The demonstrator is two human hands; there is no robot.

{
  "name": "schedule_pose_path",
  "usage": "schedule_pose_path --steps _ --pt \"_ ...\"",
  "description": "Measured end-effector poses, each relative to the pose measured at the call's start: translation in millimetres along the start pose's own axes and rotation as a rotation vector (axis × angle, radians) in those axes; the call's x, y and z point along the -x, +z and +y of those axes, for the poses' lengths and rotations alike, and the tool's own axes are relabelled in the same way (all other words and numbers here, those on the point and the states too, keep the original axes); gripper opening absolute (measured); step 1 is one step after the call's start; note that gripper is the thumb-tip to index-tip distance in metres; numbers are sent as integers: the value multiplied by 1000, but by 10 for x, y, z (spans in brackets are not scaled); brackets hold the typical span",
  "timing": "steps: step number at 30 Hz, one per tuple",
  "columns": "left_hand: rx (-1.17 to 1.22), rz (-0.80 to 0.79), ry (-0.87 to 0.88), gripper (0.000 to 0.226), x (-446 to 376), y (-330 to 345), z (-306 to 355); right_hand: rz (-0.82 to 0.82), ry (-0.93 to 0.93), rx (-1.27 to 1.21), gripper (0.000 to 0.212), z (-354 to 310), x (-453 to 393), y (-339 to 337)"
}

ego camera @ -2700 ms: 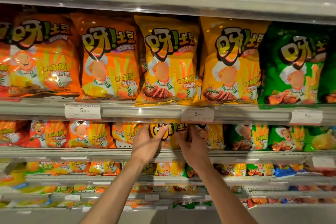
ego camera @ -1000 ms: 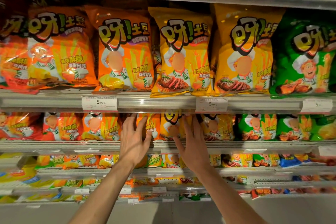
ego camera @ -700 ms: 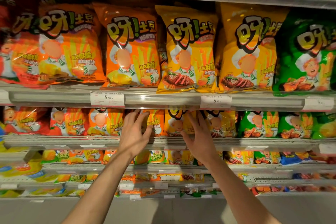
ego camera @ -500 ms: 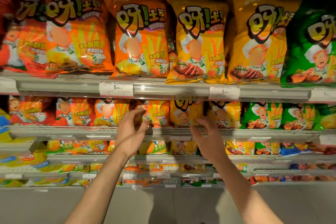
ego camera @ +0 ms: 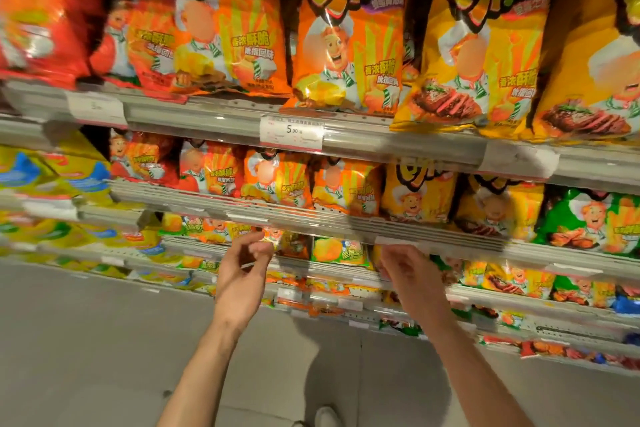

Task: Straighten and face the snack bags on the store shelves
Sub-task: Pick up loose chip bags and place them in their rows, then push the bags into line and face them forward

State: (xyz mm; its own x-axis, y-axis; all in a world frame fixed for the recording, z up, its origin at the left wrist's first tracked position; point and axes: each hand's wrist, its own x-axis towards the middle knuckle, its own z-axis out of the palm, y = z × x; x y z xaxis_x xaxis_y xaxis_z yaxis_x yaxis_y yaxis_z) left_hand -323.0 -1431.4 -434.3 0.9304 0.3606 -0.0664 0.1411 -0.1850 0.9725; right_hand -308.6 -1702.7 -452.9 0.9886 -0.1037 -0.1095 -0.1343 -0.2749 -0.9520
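My left hand and right hand hang loosely curled and empty below the middle shelf rail, where small orange bags stand.

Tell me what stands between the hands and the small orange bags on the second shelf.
Both the left hand and right hand hang empty below that shelf's front rail. The small orange bags sit above and behind the rail; only the rail lies between.
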Motion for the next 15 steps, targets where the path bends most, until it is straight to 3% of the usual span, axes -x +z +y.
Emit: schedule_pose_path --steps 7,11,15 --pt "-18 101 -52 10 -17 -411 68 -111 -7 -55 16 -200 -260 495" --pt "-19 156 -83 12 -73 -626 19 -164 40 -52 10 -265 -341 744" --pt "21 145 -84 18 -170 -833 -24 -136 -2 -92 20 -339 -339 985"
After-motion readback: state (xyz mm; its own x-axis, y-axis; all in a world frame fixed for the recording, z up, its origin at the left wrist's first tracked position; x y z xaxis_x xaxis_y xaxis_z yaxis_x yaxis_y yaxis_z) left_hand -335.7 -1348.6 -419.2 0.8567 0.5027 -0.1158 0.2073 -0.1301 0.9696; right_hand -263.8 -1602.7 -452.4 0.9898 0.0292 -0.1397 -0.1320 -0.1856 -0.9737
